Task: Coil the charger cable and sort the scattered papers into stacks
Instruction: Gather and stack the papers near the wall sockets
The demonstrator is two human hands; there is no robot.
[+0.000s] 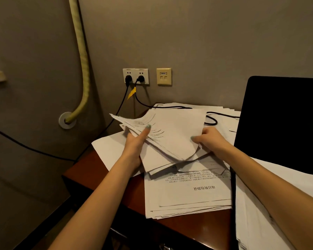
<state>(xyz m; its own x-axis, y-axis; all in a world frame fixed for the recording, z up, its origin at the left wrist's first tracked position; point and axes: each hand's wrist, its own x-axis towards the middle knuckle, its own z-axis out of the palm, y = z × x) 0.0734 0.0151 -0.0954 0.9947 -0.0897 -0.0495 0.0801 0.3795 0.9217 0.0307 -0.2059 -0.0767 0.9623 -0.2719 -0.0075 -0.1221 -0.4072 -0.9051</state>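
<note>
Both hands hold a fanned bundle of papers [172,134] raised a little above the brown worktop [98,170]. The left hand [136,141], at the bundle's nine o'clock edge, grips it with the thumb pressed on top and the fingers underneath. The right hand [212,139], at three o'clock, has its fingers curled and pinching the near corner of the upper sheets. At six o'clock from the bundle a printed stack [188,195] lies flat on the worktop. The black charger cable [222,114] trails over more sheets at one o'clock, running from the wall sockets [135,76] at eleven o'clock.
</note>
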